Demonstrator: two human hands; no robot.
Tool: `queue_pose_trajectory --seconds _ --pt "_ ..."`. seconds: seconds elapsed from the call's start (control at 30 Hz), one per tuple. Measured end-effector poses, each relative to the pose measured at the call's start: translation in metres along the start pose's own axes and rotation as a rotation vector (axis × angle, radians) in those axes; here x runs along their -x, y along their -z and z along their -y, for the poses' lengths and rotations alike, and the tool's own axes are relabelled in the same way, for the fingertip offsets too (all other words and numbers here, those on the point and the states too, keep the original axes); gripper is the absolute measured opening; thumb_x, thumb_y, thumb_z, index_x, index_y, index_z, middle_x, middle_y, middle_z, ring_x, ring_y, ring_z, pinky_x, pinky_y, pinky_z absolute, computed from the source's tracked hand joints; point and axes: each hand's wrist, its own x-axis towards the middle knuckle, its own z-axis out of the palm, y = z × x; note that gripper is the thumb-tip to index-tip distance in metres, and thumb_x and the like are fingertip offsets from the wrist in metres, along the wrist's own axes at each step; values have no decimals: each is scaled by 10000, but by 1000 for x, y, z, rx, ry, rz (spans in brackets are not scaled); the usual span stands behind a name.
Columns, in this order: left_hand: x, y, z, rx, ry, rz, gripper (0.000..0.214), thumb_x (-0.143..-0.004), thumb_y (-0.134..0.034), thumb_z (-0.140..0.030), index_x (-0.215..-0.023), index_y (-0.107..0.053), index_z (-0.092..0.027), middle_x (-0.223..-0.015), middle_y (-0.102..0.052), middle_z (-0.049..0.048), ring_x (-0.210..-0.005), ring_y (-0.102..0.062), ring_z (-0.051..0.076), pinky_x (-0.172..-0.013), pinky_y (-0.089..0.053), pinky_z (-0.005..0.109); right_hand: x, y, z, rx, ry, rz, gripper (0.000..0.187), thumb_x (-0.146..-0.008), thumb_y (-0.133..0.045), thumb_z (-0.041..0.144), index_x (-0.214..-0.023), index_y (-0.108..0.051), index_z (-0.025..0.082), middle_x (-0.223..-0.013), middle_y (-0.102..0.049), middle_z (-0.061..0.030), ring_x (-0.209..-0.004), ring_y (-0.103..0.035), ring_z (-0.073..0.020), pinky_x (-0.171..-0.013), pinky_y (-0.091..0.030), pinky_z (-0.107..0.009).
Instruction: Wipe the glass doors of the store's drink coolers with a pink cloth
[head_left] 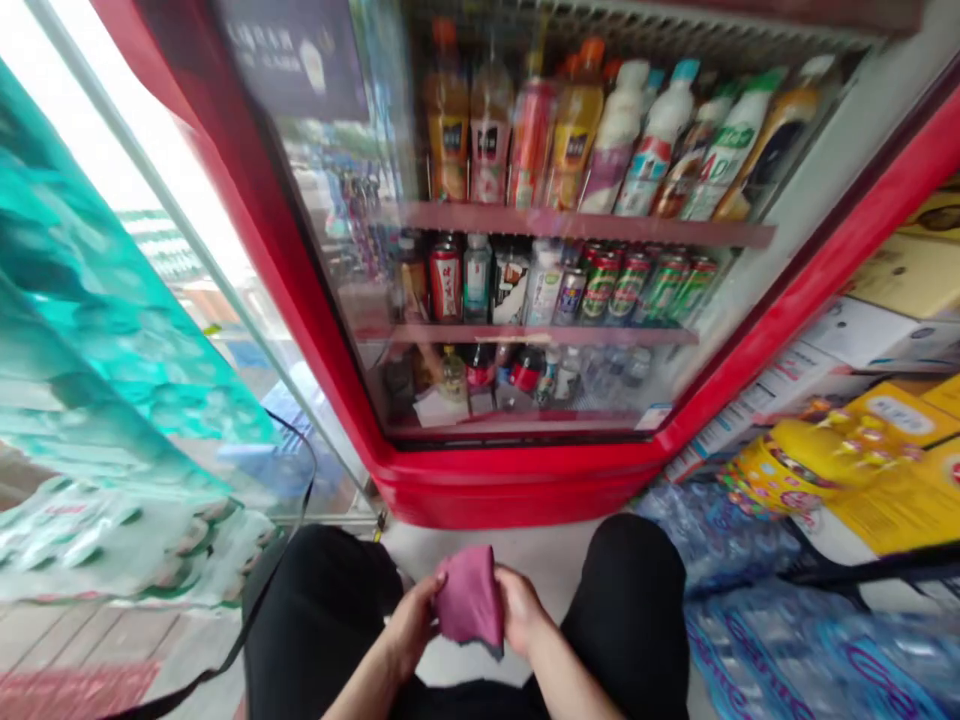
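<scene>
A folded mauve-pink cloth [469,598] with a dark lower edge is held between my two hands, low in front of me and between my knees. My left hand [415,615] grips its left side, with the thumb near the upper left corner. On the opposite side, my right hand [519,606] has its fingers closed on the right edge, some of them hidden behind the cloth. Beyond my hands stands a red drinks fridge [517,490] with a glass door, apart from the cloth.
Bottles [577,120] and cans [630,285] fill the fridge shelves. Packs of bottled water [810,640], yellow boxes [900,480] and a yellow container [795,465] stack up on the right. Teal-wrapped packs [112,330] and a black strap [247,635] are on the left.
</scene>
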Motion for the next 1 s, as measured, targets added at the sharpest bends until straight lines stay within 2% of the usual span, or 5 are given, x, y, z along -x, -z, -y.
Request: queue_pose_trajectory --seconds 0.27,0.5,0.73,0.87,1.0 --pt "-14 6 12 47 -124 62 453 -999 -705 -482 -1343 -667 -189 -1347 -704 103 -1170 -700 238 -1018 -614 488 -12 40 -10 -186 8 11 192 -774 -835 360 -839 -744 204 -798 -796 -20 -821 -723 -212 -738 -538 -289" --pt "-22 8 19 3 -142 3 417 -1000 -714 -449 -1318 -669 -182 -1304 -709 94 -1110 -710 217 -947 -642 445 -8 41 -8 -180 45 42 114 -693 -814 210 -785 -746 208 -743 -765 4 -738 -668 -179 -692 -502 -268" --pt "-30 10 20 -14 -125 -129 445 -998 -716 -446 -1357 -655 -190 -1369 -687 106 -1174 -698 238 -988 -635 474 -18 42 -12 -160 99 -35 200 -710 -883 293 -852 -764 218 -804 -804 -1 -819 -714 -198 -748 -526 -281" --pt "-17 -3 17 17 -93 -5 442 -995 -723 -436 -1357 -662 -190 -1387 -688 108 -1204 -696 247 -1018 -627 492 -14 40 -8 -111 88 15 269 -742 -892 380 -929 -787 218 -868 -823 -14 -917 -739 -225 -834 -550 -313" --pt "-8 -17 16 66 -21 123 435 -987 -735 -424 -1345 -675 -185 -1393 -697 112 -1230 -697 254 -1055 -612 511 -1 32 -8 -20 0 186 453 -658 -944 269 -1092 -829 204 -1077 -851 -64 -1101 -750 -279 -1011 -546 -409"
